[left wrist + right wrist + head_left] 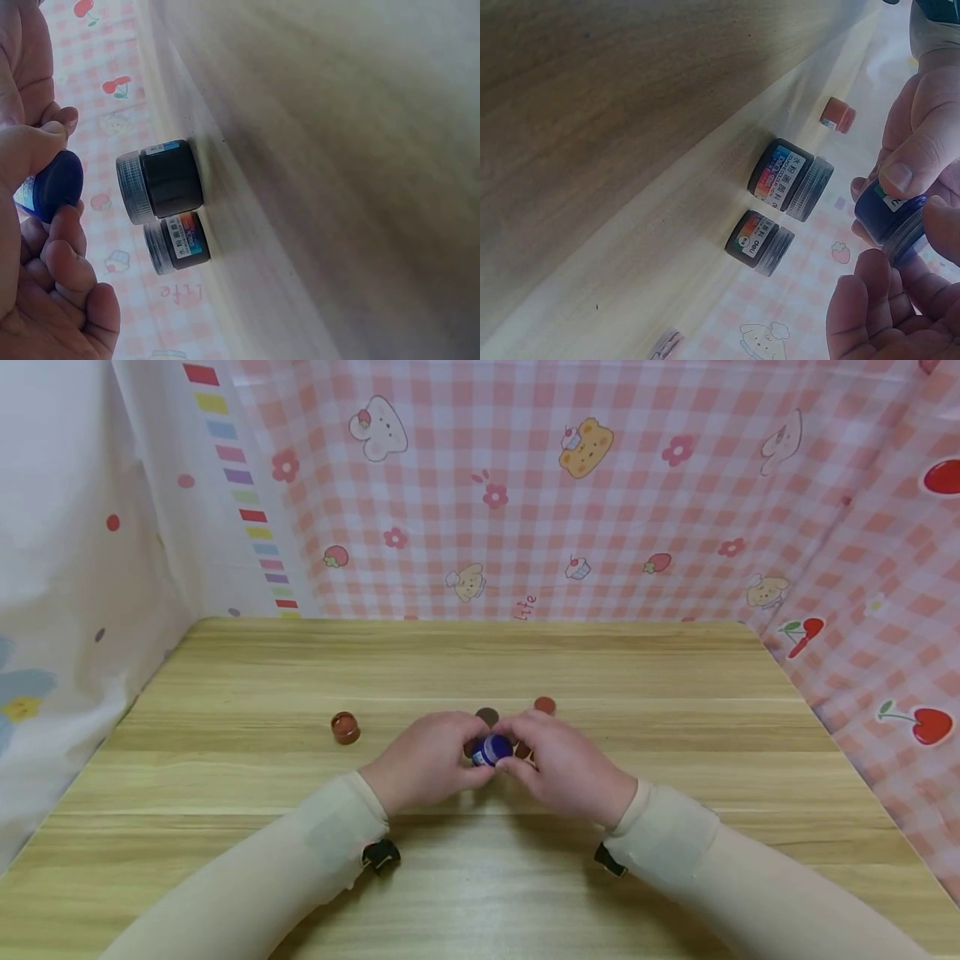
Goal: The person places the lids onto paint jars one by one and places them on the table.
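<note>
A small blue paint jar point(492, 750) with a clear lid is held tilted above the table between both hands. My left hand point(423, 760) grips the jar's body, with thumb and fingertips on opposite sides. My right hand point(573, 768) pinches the clear lid point(906, 236), its thumb pressing the side. Beyond the hands stand two dark paint jars, a larger one point(789, 178) and a smaller one point(759, 242), both with clear lids and printed labels. In the head view, the hands partly cover jars behind them.
A reddish-brown jar point(346, 727) stands apart on the left of the wooden table point(225, 793). Another reddish jar point(545, 705) sits just beyond the right hand. Patterned pink-and-white cloth point(495, 527) hangs behind the table and along its sides.
</note>
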The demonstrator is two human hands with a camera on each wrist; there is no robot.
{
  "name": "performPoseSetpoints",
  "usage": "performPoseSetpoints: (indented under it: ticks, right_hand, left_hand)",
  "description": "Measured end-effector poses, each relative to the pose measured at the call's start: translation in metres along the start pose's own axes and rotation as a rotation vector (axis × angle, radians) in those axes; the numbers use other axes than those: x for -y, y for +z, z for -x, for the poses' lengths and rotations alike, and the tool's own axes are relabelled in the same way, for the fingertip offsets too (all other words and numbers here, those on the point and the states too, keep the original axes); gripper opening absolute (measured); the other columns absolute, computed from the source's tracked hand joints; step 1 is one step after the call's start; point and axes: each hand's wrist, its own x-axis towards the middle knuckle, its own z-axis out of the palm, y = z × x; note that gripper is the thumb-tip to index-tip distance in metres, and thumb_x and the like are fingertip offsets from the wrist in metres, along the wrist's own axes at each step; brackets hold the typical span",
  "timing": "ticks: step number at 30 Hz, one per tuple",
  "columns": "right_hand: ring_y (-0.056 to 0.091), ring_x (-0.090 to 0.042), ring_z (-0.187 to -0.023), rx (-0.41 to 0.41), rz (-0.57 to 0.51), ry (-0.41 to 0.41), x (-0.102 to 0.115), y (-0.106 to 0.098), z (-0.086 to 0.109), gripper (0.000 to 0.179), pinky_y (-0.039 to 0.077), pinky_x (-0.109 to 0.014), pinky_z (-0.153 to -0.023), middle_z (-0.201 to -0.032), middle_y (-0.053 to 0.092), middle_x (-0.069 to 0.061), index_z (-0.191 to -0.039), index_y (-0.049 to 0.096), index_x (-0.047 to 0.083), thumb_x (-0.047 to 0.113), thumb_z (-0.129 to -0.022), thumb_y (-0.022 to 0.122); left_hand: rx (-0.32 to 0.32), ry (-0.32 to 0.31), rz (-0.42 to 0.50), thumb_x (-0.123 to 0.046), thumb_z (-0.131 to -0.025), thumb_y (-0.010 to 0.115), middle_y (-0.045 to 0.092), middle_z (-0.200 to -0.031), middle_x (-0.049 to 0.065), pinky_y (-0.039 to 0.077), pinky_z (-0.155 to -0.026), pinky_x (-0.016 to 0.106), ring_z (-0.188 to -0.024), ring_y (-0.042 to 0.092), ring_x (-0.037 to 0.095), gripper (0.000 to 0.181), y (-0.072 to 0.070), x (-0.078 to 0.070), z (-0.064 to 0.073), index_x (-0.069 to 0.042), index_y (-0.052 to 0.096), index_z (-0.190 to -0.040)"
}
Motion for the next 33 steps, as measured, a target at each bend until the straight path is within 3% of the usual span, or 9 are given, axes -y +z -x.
performPoseSetpoints:
  ticks: [21,27,33]
  right_hand:
    - [0.069,-0.020,-0.111,-0.009,0.013,-0.084,-0.0016,-0.0016,0.0048,0.036,0.059,-0.036,-0.096,-0.125,0.066,-0.008,-0.132,0.063,0.007,0.002,-0.098,0.071]
    - [0.069,-0.019,-0.109,-0.003,0.004,-0.073,-0.0014,-0.0015,0.0050,0.034,0.059,-0.036,-0.095,-0.124,0.066,-0.008,-0.132,0.063,0.006,0.005,-0.099,0.071]
    - [0.067,-0.013,-0.100,0.010,-0.023,-0.005,-0.0011,-0.0011,0.0033,0.027,0.059,-0.033,-0.088,-0.118,0.070,-0.004,-0.127,0.066,0.009,0.019,-0.102,0.071]
  left_hand:
    - [0.027,-0.014,0.045,-0.033,-0.093,0.081,0.065,-0.088,-0.008,0.050,-0.074,0.030,-0.078,0.057,0.011,0.025,-0.0015,-0.0014,-0.0006,-0.016,0.070,-0.106]
    - [0.015,0.009,0.029,-0.033,-0.093,0.080,0.064,-0.087,-0.007,0.049,-0.072,0.030,-0.077,0.056,0.011,0.024,-0.0018,-0.0012,-0.0004,-0.015,0.069,-0.104]
    - [0.018,0.012,0.023,-0.032,-0.093,0.079,0.065,-0.085,-0.003,0.047,-0.069,0.029,-0.075,0.055,0.012,0.022,-0.0024,-0.0020,-0.0006,-0.016,0.067,-0.100]
